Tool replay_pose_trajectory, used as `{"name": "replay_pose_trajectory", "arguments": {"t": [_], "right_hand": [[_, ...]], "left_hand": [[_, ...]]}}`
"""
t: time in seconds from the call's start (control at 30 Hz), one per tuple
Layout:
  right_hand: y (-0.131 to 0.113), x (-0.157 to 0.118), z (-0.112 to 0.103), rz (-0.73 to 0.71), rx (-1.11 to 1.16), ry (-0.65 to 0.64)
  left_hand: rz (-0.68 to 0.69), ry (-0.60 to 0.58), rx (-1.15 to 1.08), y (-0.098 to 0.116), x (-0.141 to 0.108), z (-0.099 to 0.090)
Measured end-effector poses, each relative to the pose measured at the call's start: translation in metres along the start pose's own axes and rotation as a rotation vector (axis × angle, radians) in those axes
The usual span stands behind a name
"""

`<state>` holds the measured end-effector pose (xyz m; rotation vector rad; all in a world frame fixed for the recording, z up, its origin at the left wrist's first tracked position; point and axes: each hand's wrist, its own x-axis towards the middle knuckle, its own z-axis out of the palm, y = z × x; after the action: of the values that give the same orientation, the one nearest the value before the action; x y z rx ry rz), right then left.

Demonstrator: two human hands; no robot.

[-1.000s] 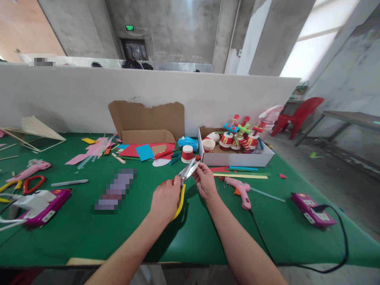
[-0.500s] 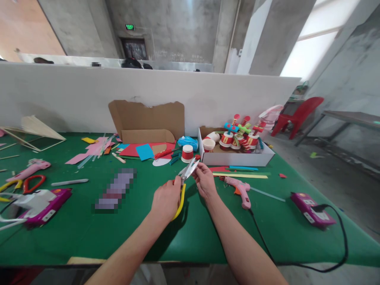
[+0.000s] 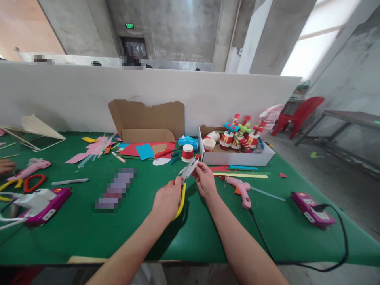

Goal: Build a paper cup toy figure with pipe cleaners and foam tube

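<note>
At the middle of the green table (image 3: 118, 237), with the clock centred between the wearer's two hands and twelve straight ahead: scissors (image 3: 188, 170), one pair, metal blades, one yellow loop and one orange-red. Long axis: handles toward seven o'clock, tips toward one. Left hand (image 3: 168, 200), at eight o'clock, fingers curled round the handles; the nearer hand to the loops. Right hand (image 3: 205, 180), at three o'clock, thumb and fingers drawn together in a pinch just beside the blade tips; whether a small piece sits in that pinch cannot be told. Governing relation: tips and right fingertips lie next to each other, the blades slanting across from the left hand toward the right, which is the nearer hand to the points. At twelve: red-and-white paper cup (image 3: 187, 153), upturned, a blue packet (image 3: 190, 141) behind it. At two: white box (image 3: 237, 160), shallow, holding cup figures (image 3: 227, 140). At three: pink glue gun (image 3: 242, 190), lying on its side, nozzle toward the hands. Between three and four: purple power strip (image 3: 313, 213), black cable plugged in. At ten: blue paper square (image 3: 145, 151). At nine: grey stick (image 3: 69, 182); beyond, at the edge of view, another person's hand (image 3: 5, 166).
</note>
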<state>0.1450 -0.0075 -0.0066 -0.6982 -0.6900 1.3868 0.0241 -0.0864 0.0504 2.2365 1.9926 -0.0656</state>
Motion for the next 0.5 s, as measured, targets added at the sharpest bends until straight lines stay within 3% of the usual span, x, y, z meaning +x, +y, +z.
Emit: {"name": "replay_pose_trajectory", "arguments": {"t": [0.5], "right_hand": [[-0.0014,-0.0005,0.0023,0.002,0.001,0.002]], "left_hand": [[0.0,-0.019,-0.04,0.0008,-0.0012,0.0011]]}}
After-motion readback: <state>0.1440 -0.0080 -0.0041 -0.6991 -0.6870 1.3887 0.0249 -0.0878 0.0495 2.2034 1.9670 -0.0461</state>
